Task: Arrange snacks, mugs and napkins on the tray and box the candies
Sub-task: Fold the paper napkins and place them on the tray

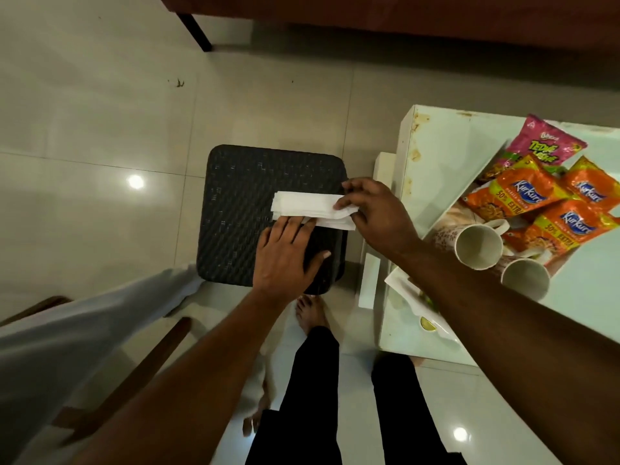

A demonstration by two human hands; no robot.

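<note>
1. Pale floor tiles (100,129) surrounded a dark woven stool (241,209) bearing the folded napkins (308,209).
2. Left hand (288,256) pressed them flat; right hand (372,213) pinched their end.
3. Risk: loose layers could have fanned or slid off when lifted.
4. Snack packets (536,203) and mugs (478,245) lay crowded on the counter (446,162); a passing forearm might have toppled a mug.

Dark woven stool (241,209) centre: folded white napkins (308,209). Pale table (446,156) at 3 o'clock: tray (446,216), paper (402,286).
</note>
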